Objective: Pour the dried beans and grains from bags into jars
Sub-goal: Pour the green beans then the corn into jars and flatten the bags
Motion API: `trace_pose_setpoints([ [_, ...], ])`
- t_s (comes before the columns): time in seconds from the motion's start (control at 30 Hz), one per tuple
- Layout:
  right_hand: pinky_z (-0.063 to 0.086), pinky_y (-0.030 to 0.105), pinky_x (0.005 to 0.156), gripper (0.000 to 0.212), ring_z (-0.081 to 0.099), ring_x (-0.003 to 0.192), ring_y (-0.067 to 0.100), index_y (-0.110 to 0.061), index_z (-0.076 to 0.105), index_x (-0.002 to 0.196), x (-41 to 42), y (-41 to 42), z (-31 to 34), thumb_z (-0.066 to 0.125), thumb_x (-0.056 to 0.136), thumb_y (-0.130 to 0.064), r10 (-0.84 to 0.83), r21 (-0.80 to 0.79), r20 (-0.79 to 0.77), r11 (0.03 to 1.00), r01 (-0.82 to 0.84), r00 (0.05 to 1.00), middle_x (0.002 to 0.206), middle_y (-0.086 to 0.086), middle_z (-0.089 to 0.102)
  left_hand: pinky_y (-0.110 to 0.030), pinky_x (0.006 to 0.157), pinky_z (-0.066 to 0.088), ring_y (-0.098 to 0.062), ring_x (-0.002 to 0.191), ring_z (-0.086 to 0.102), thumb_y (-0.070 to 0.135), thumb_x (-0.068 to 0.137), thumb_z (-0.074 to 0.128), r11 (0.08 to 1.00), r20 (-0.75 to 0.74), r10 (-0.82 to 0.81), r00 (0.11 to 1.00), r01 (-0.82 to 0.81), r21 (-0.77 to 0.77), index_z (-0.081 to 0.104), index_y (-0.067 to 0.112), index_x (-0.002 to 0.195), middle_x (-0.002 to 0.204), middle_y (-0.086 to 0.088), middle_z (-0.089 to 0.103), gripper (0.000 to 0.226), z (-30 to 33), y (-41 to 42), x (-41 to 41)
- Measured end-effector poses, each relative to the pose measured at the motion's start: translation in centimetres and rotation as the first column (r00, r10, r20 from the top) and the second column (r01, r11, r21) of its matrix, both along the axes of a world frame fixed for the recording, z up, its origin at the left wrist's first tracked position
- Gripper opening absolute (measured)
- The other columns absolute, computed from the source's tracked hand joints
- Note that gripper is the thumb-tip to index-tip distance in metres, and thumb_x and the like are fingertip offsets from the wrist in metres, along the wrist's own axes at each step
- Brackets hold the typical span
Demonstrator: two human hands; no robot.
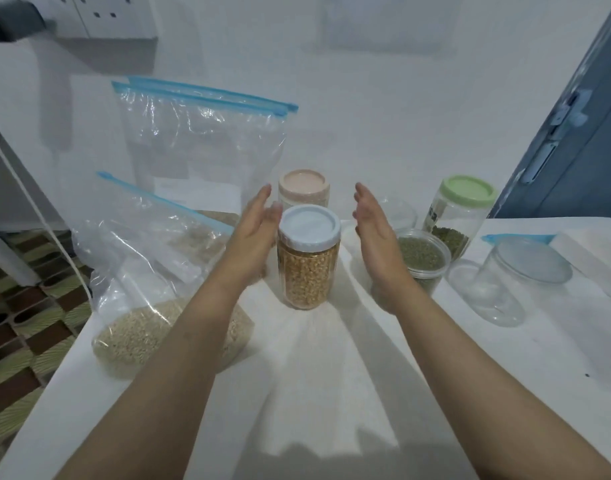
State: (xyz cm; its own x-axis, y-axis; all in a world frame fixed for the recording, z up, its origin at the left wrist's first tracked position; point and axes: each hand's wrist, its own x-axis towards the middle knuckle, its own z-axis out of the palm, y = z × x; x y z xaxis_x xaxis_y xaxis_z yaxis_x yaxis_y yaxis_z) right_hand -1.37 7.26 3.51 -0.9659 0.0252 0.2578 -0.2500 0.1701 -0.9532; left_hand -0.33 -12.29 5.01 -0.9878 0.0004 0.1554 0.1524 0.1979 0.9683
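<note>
Both hands are spread flat, the left hand (254,230) near the white-lidded jar (309,258), the right hand (375,233) apart from it, gripping nothing. Mid-table and full of yellow grain, the jar is probably heavy, rigid and smooth; best clasped around its body.

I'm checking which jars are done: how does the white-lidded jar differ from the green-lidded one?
The white-lidded jar is filled nearly to its lid with yellow grains; the green-lidded jar holds only a low layer of green beans. The white-lidded jar stands between the hands at centre; the green-lidded jar stands farther back on the right. Both are clear, upright and capped.
</note>
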Motion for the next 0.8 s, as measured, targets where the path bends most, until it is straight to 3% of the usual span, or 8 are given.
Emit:
trace_pose_setpoints([
  [0.03, 0.024, 0.022, 0.112, 0.057, 0.029, 0.142, 0.002, -0.035, 0.032, 0.152, -0.9, -0.1, 1.1, 0.033, 0.1, -0.058, -0.008, 0.021, 0.001, 1.0, 0.008, 1.0, 0.158, -0.014, 0.031, 0.004, 0.081, 0.034, -0.001, 0.137, 0.03, 0.047, 0.101, 0.042, 1.0, -0.007, 0.02, 1.0, -0.02, -0.009, 0.027, 0.035, 0.153, 0.159, 0.014, 0.027, 0.055, 0.8, 0.2, -0.9],
  [0.07, 0.023, 0.019, 0.108, 0.054, 0.029, 0.142, 0.003, -0.033, 0.033, 0.152, -1.9, -0.3, 2.1, 0.034, 0.102, -0.053, -0.012, 0.056, 0.0, 0.998, 0.012, 1.0, 0.157, -0.012, 0.031, 0.001, 0.085, 0.034, -0.005, 0.141, 0.029, 0.045, 0.102, 0.043, 0.998, -0.008, 0.03, 1.0, -0.031, -0.047, 0.027, 0.033, 0.154, 0.159, 0.012, 0.027, 0.055, 1.6, 0.4, -1.8],
  [0.2, 0.022, 0.024, 0.109, 0.056, 0.025, 0.147, 0.012, -0.029, 0.028, 0.155, -6.3, -1.5, 3.7, 0.037, 0.104, -0.05, 0.01, 0.167, 0.052, 0.986, -0.019, 0.999, 0.161, -0.003, 0.027, -0.031, 0.114, 0.024, -0.016, 0.147, 0.026, 0.044, 0.103, 0.043, 0.972, 0.041, 0.03, 0.999, -0.019, -0.236, 0.023, 0.027, 0.156, 0.162, 0.005, 0.023, 0.059, 3.6, 1.1, -5.4],
  [0.4, 0.032, 0.033, 0.11, 0.067, 0.036, 0.143, 0.025, -0.021, 0.01, 0.159, -9.6, -3.0, 2.8, 0.04, 0.103, -0.045, 0.06, 0.246, 0.318, 0.958, -0.144, 0.946, 0.16, 0.005, 0.03, -0.035, 0.117, 0.025, -0.021, 0.148, 0.024, 0.035, 0.104, 0.043, 0.945, 0.108, 0.036, 0.993, 0.001, -0.326, 0.017, 0.018, 0.156, 0.163, -0.002, 0.019, 0.061, 4.1, 2.3, -7.9],
  [0.5, 0.052, 0.03, 0.087, 0.055, 0.059, 0.115, 0.021, -0.017, 0.033, 0.15, -10.2, -2.9, 2.6, 0.044, 0.102, -0.042, 0.12, 0.153, 0.392, 0.969, -0.194, 0.912, 0.145, 0.006, 0.049, -0.032, 0.114, 0.027, -0.023, 0.144, 0.03, 0.031, 0.103, 0.044, 0.934, 0.112, 0.077, 0.991, -0.033, -0.357, 0.02, 0.015, 0.156, 0.16, -0.006, 0.026, 0.06, 3.5, 2.4, -8.3],
  [0.57, 0.054, 0.028, 0.074, 0.04, 0.064, 0.099, 0.017, -0.017, 0.046, 0.137, -10.0, -2.8, 2.7, 0.046, 0.103, -0.038, 0.152, 0.092, 0.399, 0.975, -0.204, 0.904, 0.131, 0.007, 0.058, -0.03, 0.112, 0.029, -0.024, 0.142, 0.035, 0.027, 0.103, 0.045, 0.931, 0.107, 0.087, 0.991, -0.042, -0.362, 0.024, 0.012, 0.155, 0.157, -0.009, 0.033, 0.057, 3.2, 2.5, -8.3],
  [0.7, 0.055, 0.042, 0.095, 0.021, 0.064, 0.109, 0.023, -0.03, 0.052, 0.121, -9.1, -2.1, 3.1, 0.05, 0.102, -0.039, 0.158, 0.067, 0.294, 0.98, -0.186, 0.943, 0.12, 0.001, 0.064, -0.021, 0.1, 0.032, -0.02, 0.134, 0.043, 0.018, 0.102, 0.047, 0.949, 0.057, 0.087, 0.995, -0.065, -0.31, 0.03, 0.015, 0.153, 0.15, -0.005, 0.042, 0.054, 3.4, 2.7, -7.8],
  [0.8, 0.049, 0.047, 0.101, 0.021, 0.057, 0.119, 0.021, -0.04, 0.049, 0.121, -7.8, -1.3, 3.9, 0.051, 0.1, -0.044, 0.117, 0.109, 0.126, 0.985, -0.131, 0.985, 0.123, -0.004, 0.062, -0.029, 0.111, 0.036, -0.017, 0.134, 0.045, 0.012, 0.1, 0.049, 0.977, -0.047, 0.067, 0.997, -0.076, -0.198, 0.04, 0.016, 0.148, 0.149, -0.002, 0.044, 0.049, 3.8, 2.8, -7.3],
])
